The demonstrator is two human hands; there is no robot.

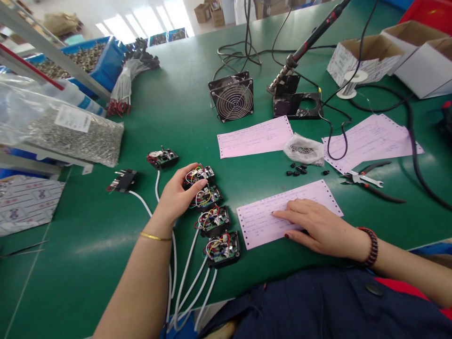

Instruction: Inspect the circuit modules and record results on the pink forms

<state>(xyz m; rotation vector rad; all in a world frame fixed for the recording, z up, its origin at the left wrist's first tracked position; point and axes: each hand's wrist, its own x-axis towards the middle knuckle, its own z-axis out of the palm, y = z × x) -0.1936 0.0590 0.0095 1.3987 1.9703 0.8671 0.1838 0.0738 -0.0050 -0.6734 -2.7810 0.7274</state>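
Several open black housings with green circuit boards and coloured wires stand in a row, white cables trailing toward me. My left hand grips the farthest housing, the thumb over its near side and the fingers partly hidden behind it. Just below it sits a second housing, close to the thumb. The nearest housing lies at the front of the row. My right hand rests on a pink printed sheet, its index finger stretched out on the writing and nothing held.
Two more units lie left: an open housing and a black plug. Behind are a fan and a soldering iron in its stand. At right lie black caps, a bag of small parts and pliers.
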